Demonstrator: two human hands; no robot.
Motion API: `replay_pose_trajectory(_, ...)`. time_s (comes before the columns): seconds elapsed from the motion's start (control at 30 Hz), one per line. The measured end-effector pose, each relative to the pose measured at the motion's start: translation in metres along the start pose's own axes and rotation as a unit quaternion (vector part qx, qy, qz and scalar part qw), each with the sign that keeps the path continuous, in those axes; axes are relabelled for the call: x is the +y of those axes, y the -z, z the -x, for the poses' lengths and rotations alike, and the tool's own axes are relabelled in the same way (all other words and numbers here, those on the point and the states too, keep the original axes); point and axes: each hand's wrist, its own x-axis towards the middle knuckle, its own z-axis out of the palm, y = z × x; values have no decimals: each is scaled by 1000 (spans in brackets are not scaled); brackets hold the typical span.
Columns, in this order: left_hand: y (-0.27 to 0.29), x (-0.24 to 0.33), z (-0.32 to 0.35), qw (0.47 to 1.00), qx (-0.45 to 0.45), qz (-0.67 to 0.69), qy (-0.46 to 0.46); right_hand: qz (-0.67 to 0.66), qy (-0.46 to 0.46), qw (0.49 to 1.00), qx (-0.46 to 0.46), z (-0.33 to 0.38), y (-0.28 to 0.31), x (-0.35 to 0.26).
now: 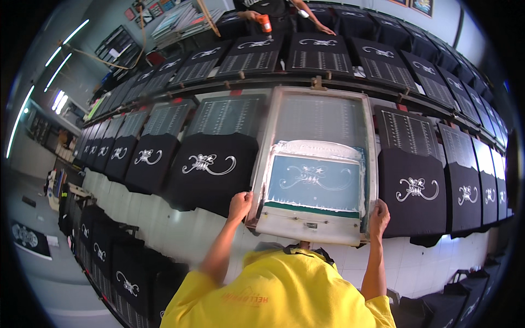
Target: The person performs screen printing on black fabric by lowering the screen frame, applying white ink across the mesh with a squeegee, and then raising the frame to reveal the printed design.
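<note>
A screen-printing frame (371,142) lies in front of me over a printing board. Its blue stencil (314,188) shows a flower-and-scroll design, with white ink (311,146) banked along its far side. Across the near end of the frame lies a squeegee (306,224) with a pale handle and a green blade edge. My left hand (240,206) is closed at the frame's near left side. On the opposite side my right hand (379,218) is curled against the right edge. The fingertips of both hands are partly hidden.
Black shirts (210,167) with white prints lie on boards to the left, and more shirts (413,186) to the right. Behind the frame runs a metal rail (229,86), with another row of shirts beyond. A co-worker's hand holds an orange heat gun (264,24) there.
</note>
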Motion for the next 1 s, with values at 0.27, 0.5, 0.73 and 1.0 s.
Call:
replay_pose_trajectory(0.27, 31, 44, 76, 962, -62, 267, -14, 72, 283, 918, -270, 54, 27, -112)
replay_pose_trajectory(0.5, -10, 78, 138, 847, -462, 259, -41, 250, 412, 768, -422, 86, 25, -149)
replay_pose_trajectory(0.73, -70, 71, 138, 751, -518, 399, 91, 247, 403, 814, -337, 68, -7, -171)
replay_pose_trajectory(1.0, -82, 71, 138, 697, -505, 489, 138, 245, 429, 824, -277, 71, -19, -148)
